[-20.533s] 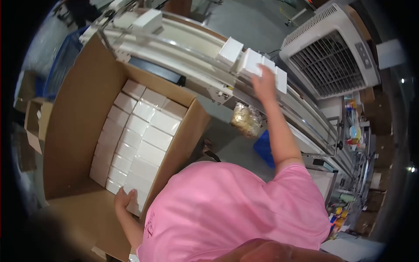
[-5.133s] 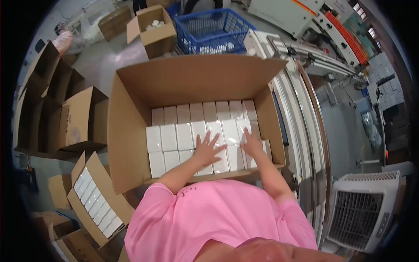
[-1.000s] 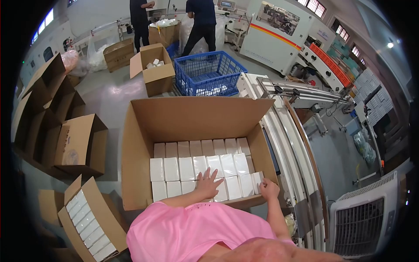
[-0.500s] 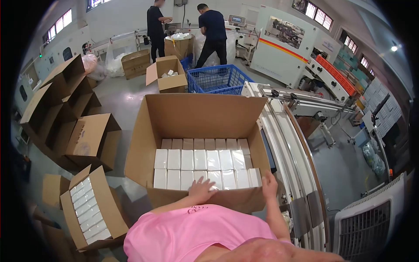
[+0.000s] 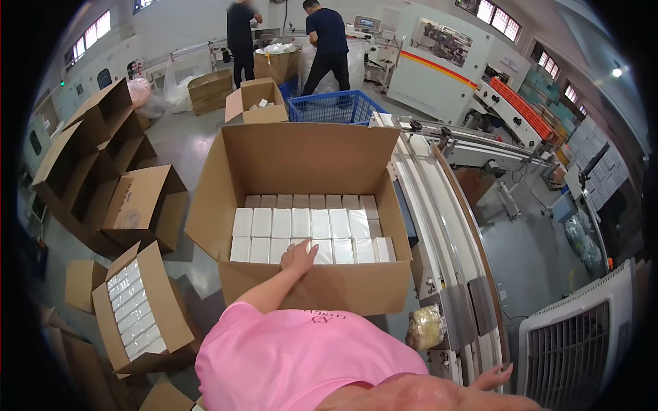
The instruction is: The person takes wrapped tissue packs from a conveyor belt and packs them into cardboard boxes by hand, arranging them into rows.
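Rows of white boxes [image 5: 282, 222] stand packed inside a large open cardboard carton [image 5: 308, 161] in front of me. My left hand [image 5: 299, 257] rests on the near row of boxes at the carton's front wall, fingers apart and holding nothing. Far to the lower right, my right hand [image 5: 495, 376] is beside the conveyor [image 5: 449, 233], its fingers apart with nothing in them. At the right end of the near row, a box [image 5: 384, 249] stands close to the carton's side wall.
A smaller carton of white boxes [image 5: 137, 312] stands at left, below empty cartons [image 5: 140, 205]. Beyond the big carton are a blue crate [image 5: 336, 109] and two people [image 5: 329, 44]. A wrapped bundle [image 5: 425, 327] hangs at the conveyor; an air cooler [image 5: 576, 335] stands at right.
My right hand has moved from the carton's right edge down and right past the conveyor. My left hand stays on the near row. The view has shifted slightly.
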`<action>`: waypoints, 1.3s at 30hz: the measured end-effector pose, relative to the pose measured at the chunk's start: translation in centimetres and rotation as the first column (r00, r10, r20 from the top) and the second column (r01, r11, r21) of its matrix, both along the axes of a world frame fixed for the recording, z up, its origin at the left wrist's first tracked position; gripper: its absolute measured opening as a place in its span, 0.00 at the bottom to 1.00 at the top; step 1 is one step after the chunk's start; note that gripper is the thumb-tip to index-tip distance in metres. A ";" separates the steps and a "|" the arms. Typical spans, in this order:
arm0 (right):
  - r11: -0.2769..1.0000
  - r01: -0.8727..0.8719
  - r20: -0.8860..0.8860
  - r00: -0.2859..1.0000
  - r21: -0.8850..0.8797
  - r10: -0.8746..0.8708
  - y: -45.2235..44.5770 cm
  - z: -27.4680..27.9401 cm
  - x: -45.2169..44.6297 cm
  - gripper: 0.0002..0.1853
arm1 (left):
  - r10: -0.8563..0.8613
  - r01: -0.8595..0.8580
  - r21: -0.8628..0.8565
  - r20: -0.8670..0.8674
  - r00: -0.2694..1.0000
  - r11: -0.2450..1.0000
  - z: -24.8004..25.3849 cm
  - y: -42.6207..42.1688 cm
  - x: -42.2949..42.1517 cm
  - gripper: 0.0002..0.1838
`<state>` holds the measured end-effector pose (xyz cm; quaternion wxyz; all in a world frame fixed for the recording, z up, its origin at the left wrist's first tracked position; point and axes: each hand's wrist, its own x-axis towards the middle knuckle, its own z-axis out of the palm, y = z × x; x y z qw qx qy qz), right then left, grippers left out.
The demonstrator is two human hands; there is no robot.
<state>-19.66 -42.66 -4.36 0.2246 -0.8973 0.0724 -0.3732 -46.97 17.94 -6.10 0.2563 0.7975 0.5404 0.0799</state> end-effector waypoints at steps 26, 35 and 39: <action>0.867 0.477 -0.725 0.544 -0.147 -0.422 -5.3 -3.0 3.2 0.18 | 0.097 -0.085 0.105 -0.116 0.988 0.991 -1.7 0.1 1.0 0.27; 0.896 0.429 -0.691 0.615 -0.111 -0.380 -3.2 -0.1 1.0 0.19 | 0.101 -0.097 0.033 -0.165 0.981 0.995 0.5 -0.5 1.1 0.25; 0.889 0.457 -0.681 0.640 -0.034 -0.355 -4.2 -1.3 1.1 0.19 | 0.085 -0.079 0.042 -0.178 0.980 0.996 0.4 -0.4 1.5 0.26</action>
